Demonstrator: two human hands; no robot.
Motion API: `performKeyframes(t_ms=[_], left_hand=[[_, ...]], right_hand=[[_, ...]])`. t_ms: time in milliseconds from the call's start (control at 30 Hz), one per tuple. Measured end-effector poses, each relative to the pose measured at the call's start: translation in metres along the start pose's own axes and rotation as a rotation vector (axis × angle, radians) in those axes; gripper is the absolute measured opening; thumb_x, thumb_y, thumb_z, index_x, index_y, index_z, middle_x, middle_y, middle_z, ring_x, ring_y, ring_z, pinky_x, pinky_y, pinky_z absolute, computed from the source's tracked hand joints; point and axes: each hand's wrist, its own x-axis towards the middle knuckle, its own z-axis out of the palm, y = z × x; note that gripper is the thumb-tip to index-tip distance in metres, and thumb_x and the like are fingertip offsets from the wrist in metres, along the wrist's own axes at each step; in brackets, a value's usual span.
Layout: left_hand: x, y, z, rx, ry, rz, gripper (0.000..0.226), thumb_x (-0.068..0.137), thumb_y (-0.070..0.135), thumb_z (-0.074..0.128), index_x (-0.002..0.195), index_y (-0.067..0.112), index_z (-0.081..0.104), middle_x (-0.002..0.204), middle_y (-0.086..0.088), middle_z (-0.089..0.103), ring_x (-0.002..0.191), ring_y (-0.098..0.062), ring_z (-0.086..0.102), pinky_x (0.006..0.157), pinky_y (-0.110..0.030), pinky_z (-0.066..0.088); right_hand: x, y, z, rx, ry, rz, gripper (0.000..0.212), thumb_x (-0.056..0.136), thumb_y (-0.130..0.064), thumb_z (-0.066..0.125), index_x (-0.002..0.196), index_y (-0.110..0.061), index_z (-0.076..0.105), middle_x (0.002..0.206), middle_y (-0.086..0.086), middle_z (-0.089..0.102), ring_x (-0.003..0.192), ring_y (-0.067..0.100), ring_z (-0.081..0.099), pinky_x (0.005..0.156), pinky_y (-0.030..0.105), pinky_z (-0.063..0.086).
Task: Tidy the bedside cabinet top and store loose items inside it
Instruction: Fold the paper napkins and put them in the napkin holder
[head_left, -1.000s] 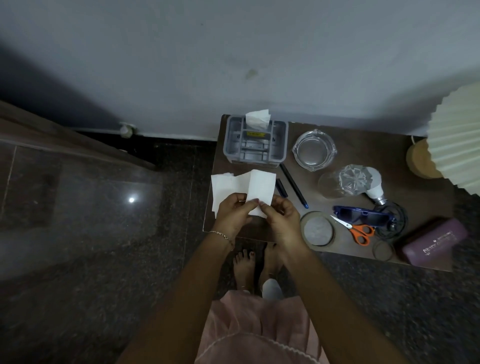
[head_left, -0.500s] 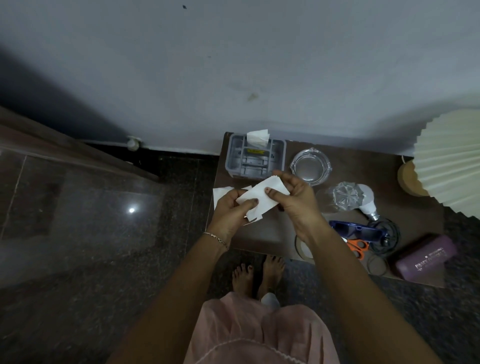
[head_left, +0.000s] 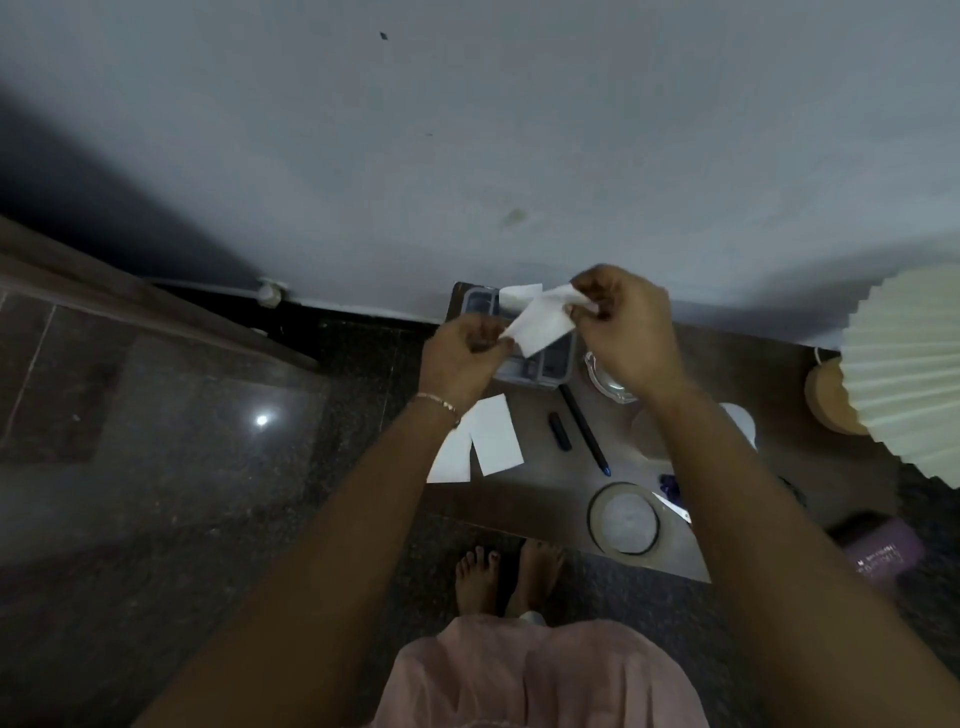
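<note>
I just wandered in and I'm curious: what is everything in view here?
cabinet top: one, brown, against the wall
organiser: one, grey, rear left
held slip: one, white, raised above the organiser
loose slips: two, white, left on the cabinet top
pen: one, dark, centre
glass dish: one, clear, beside the organiser, partly hidden
round lid: one, greyish, front edge
lamp: one, cream shade, right
case: one, purple, front right
left hand: one, pinching the held slip
right hand: one, pinching the held slip
</note>
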Motion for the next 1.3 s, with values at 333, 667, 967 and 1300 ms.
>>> performKeyframes(t_ms=[333,667,967,1300], left_hand=[[0.053,0.016,-0.001,0.617,-0.083,0.199,0.032,0.086,0.020,0.065,0.117,0.017,0.067,0.116,-0.017,0.061,0.102,-0.033,0.062,0.094,-0.039,0.050],[0.060,0.014,0.003,0.523,-0.004,0.157,0.023,0.081,0.020,0.069,0.104,0.015,0.071,0.103,-0.009,0.071,0.097,-0.023,0.065,0.086,-0.033,0.053],[0.060,0.008,0.003,0.475,0.035,0.138,0.017,0.079,0.023,0.072,0.095,0.018,0.071,0.096,-0.002,0.072,0.090,-0.018,0.067,0.085,-0.032,0.054],[0.059,-0.004,-0.001,0.344,0.079,0.119,0.019,0.081,0.016,0.067,0.099,0.018,0.072,0.094,0.000,0.073,0.090,-0.016,0.066,0.085,-0.031,0.055]], right_hand=[[0.046,0.000,0.014,-0.333,-0.049,-0.295,0.014,0.079,-0.003,0.062,0.089,-0.009,0.068,0.086,0.009,0.071,0.078,0.029,0.064,0.064,0.027,0.040],[0.049,0.015,0.028,-0.451,-0.192,-0.407,0.017,0.083,-0.001,0.056,0.097,-0.005,0.064,0.090,0.015,0.068,0.079,0.035,0.062,0.066,0.040,0.051],[0.041,0.014,0.041,-0.466,-0.123,-0.319,0.020,0.083,-0.006,0.062,0.101,-0.010,0.055,0.095,0.009,0.065,0.085,0.029,0.059,0.064,0.041,0.051],[0.030,0.019,0.053,-0.591,0.009,-0.276,0.008,0.076,-0.004,0.061,0.082,-0.010,0.061,0.076,0.009,0.066,0.073,0.033,0.060,0.055,0.032,0.037]])
